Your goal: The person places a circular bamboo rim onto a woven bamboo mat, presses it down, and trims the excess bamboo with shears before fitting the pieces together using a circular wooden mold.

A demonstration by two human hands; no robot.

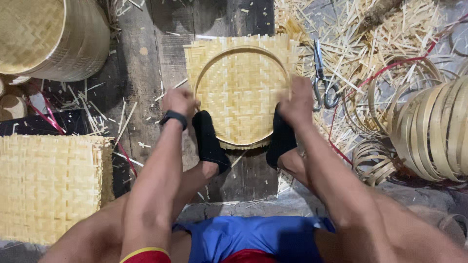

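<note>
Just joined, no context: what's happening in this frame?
A person sits on the floor, both black-socked feet pinning a woven bamboo mat. The left hand and right hand press a round bamboo hoop onto it, one at each side. The mat's square corners stick out past the hoop. Scissors lie to the right among bamboo scraps; coiled strips and a stack of mats sit nearby.

Both arms stretch forward; left hand (179,102) and right hand (296,102) curled, knuckles up.
</note>
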